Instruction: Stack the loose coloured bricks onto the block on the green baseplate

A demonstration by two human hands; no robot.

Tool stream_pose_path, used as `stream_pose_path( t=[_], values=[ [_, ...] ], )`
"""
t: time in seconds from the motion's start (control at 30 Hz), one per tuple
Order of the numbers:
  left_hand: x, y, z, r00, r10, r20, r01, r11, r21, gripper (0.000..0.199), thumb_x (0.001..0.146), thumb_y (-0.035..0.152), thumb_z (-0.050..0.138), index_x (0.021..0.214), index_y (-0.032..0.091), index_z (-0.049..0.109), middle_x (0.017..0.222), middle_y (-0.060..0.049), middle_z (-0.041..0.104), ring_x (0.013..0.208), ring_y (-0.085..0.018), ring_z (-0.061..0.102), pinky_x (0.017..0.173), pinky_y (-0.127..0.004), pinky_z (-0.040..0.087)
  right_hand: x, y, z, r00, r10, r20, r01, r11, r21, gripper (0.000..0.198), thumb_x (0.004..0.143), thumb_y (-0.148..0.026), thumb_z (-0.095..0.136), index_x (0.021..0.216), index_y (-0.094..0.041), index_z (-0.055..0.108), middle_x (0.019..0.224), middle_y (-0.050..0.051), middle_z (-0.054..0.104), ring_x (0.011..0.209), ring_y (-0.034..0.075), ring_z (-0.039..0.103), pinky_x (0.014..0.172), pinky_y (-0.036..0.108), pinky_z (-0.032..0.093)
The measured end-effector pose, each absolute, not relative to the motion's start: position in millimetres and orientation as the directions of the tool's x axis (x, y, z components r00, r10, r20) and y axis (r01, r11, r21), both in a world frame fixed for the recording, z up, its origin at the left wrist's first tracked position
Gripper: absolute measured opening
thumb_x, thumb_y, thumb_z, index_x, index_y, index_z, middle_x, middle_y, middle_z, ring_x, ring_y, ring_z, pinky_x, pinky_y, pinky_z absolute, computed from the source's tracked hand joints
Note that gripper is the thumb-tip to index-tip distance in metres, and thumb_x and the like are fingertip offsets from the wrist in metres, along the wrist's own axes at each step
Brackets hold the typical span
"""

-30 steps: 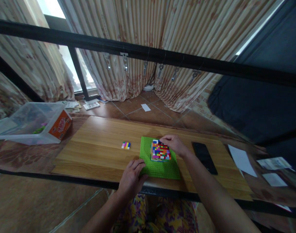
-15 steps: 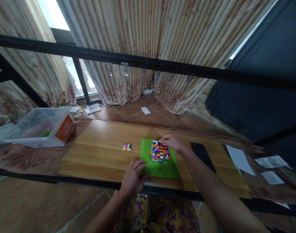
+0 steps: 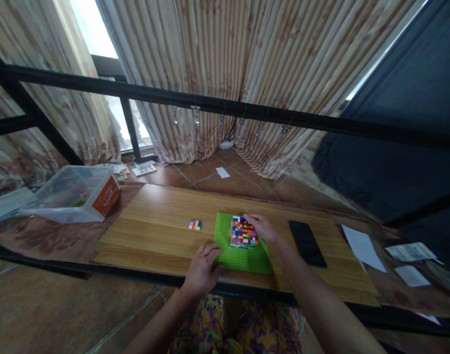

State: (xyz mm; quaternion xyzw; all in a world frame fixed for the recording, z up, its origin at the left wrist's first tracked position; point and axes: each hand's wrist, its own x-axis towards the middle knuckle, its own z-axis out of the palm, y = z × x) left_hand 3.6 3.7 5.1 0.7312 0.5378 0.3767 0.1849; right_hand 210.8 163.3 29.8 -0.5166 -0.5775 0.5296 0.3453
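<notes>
A multicoloured block of toy building bricks (image 3: pixel 244 233) stands on a green studded baseplate (image 3: pixel 243 260). My right hand (image 3: pixel 262 228) reaches over the right side of the block. Its fingers are pressed together at the block's far edge, beside a dark blue brick; whatever lies under the fingertips is hidden. At the baseplate's near left corner, my left hand (image 3: pixel 205 265) grips the edge with bent fingers and thumb. A small group of loose bricks (image 3: pixel 195 224), pink, yellow, white and blue, lies on the wooden board to the left of the baseplate.
A black phone (image 3: pixel 307 243) lies right of the baseplate on the wooden board (image 3: pixel 151 231). Farther left stands a clear plastic bin (image 3: pixel 68 211) with an orange label. White papers (image 3: pixel 363 246) lie at the right. A black metal bar (image 3: pixel 217 104) crosses beyond the board.
The fingers of my right hand have tipped slightly down and right at the block's far edge. My left hand stays on the baseplate. The view has shifted a little.
</notes>
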Motion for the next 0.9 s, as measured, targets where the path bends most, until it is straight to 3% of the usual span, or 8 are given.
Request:
stream_pose_path(
  t=[0.23,0.4,0.53,0.63,0.73,0.9],
  values=[
    [4.8,3.9,6.5,0.144,0.929,0.34,0.641,-0.349,0.683,0.033,0.073,0.013,0.067,0.105,0.02,0.062,0.115,-0.01,0.064,0.108,-0.027,0.057,0.094,-0.046,0.048,203.4,158.6,28.1,-0.122,0.988,-0.097,0.247,-0.064,-0.967,0.05,0.065,-0.063,0.066,0.08,-0.016,0.074,0.079,0.007,0.075,0.071,0.023,0.067,0.066,0.032,0.05],
    [-9.4,5.5,9.3,0.094,0.927,0.362,0.635,-0.336,0.695,0.031,0.078,0.012,0.059,0.109,0.02,0.061,0.118,-0.01,0.062,0.111,-0.024,0.057,0.096,-0.043,0.048,207.8,144.8,30.8,-0.02,1.0,-0.004,0.272,0.002,-0.962,0.052,0.071,-0.064,0.06,0.088,-0.017,0.073,0.092,0.01,0.074,0.085,0.026,0.067,0.075,0.034,0.049],
    [-42.8,23.2,17.4,-0.071,0.903,0.423,0.762,-0.225,0.608,0.041,0.079,0.008,0.052,0.118,0.018,0.056,0.123,-0.013,0.059,0.116,-0.027,0.053,0.1,-0.047,0.044,220.6,119.0,33.3,0.152,0.981,0.118,0.34,0.06,-0.939,0.046,0.078,-0.058,0.055,0.089,-0.017,0.072,0.09,0.01,0.074,0.086,0.026,0.066,0.078,0.036,0.048],
    [-65.6,46.3,24.0,-0.059,0.917,0.394,0.847,-0.163,0.506,0.05,0.073,0.006,0.056,0.121,0.017,0.055,0.127,-0.014,0.057,0.119,-0.03,0.05,0.101,-0.048,0.04,228.3,95.9,39.5,0.184,0.971,0.15,0.319,0.086,-0.944,0.038,0.08,-0.052,0.057,0.09,-0.019,0.071,0.093,0.01,0.073,0.089,0.026,0.066,0.082,0.037,0.048],
    [-76.6,67.3,28.1,-0.002,0.957,0.291,0.858,-0.148,0.492,0.04,0.073,0.011,0.059,0.113,0.018,0.061,0.125,-0.013,0.059,0.115,-0.031,0.051,0.1,-0.048,0.039,233.6,76.9,45.6,0.195,0.97,0.143,0.288,0.083,-0.954,0.034,0.079,-0.049,0.06,0.088,-0.019,0.071,0.092,0.011,0.073,0.088,0.026,0.066,0.082,0.038,0.048],
    [-75.7,76.5,31.6,0.001,0.968,0.252,0.838,-0.138,0.529,0.014,0.074,0.017,0.062,0.088,0.017,0.065,0.099,-0.011,0.068,0.096,-0.027,0.059,0.09,-0.042,0.043,245.3,51.4,45.2,0.222,0.964,0.146,0.297,0.076,-0.952,0.031,0.078,-0.049,0.062,0.084,-0.021,0.072,0.089,0.01,0.072,0.084,0.026,0.065,0.076,0.037,0.05]
  ],
)
